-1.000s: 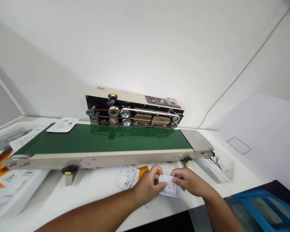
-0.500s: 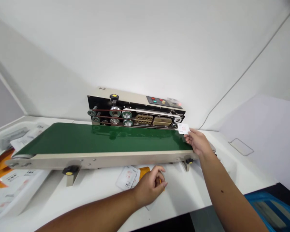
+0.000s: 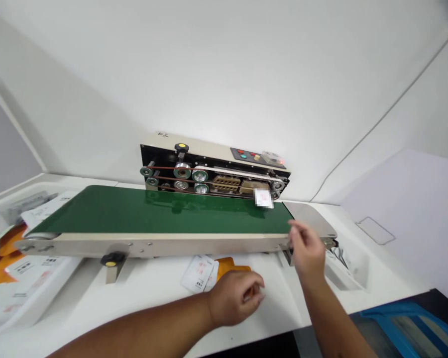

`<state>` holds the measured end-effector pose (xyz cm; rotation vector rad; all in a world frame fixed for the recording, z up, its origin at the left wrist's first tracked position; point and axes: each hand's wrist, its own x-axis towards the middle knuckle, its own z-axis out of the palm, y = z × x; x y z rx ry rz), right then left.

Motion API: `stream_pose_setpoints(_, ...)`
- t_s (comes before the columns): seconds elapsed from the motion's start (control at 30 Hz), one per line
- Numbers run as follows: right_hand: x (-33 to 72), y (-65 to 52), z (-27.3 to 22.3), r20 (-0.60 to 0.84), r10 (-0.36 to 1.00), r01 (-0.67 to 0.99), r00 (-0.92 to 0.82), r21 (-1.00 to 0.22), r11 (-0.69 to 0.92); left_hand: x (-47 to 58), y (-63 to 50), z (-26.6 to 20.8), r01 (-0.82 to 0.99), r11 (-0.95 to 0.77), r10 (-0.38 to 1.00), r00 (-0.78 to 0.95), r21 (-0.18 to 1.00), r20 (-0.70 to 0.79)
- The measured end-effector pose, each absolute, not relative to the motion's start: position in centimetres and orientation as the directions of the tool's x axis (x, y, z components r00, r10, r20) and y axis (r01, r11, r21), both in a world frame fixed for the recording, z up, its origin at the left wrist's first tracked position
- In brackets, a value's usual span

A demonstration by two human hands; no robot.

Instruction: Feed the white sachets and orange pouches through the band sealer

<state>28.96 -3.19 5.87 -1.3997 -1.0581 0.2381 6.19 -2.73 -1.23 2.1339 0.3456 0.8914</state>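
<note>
At the right end of the conveyor we see the right hand (image 3: 306, 250) raised above the belt's edge, fingers loosely apart and holding nothing. Beyond it, a small white sachet (image 3: 263, 198) lies on the green belt (image 3: 164, 215), apart from the hand and right against the sealing head (image 3: 214, 171), near its right-hand rollers; the sachet is blurred, so we cannot read its print.

Nearer to us, the left hand (image 3: 236, 297) rests on the white table (image 3: 153, 293) with its fingers curled down onto an orange packet (image 3: 231, 264); whether it actually pinches the packet we cannot tell, since the fingertips are hidden under the hand. Just to the left of that packet lie white sachets (image 3: 200, 271) with red and black print, overlapping one another.

Farther left, a white tray (image 3: 26, 293) under the belt's end holds more white and orange packets. Off to the right, beside the table, a blue crate (image 3: 414, 323) shows at the lower corner.
</note>
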Motion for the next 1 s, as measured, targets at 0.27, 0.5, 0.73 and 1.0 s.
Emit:
stream_pose_setpoints(0.27,23.5,-7.9,-3.9,0.275,0.904,0.724,-0.328,-0.542,0.428,6.8,-5.3,-5.4,-0.411,-0.796,-0.134,0.836,0.445,0.532)
stream_pose_setpoints(0.5,23.0,-6.0,-6.2,0.298,0.864,0.799,-0.405,-0.344,0.493,6.7,-4.9,-4.2,-0.358,-0.863,-0.096,0.808,0.355,0.581)
stream_pose_setpoints(0.73,23.6,-6.8,-7.4,0.453,0.864,0.815,-0.22,-0.401,0.418,6.4,-5.1,-2.5,-0.288,-0.859,-0.021,0.846,0.423,0.533)
stream_pose_setpoints(1.0,23.8,-7.3,-7.1,0.444,0.896,0.809,-0.011,-0.523,0.269,6.6,-4.9,-2.8,-0.266,-0.865,0.022,0.827,0.425,0.562)
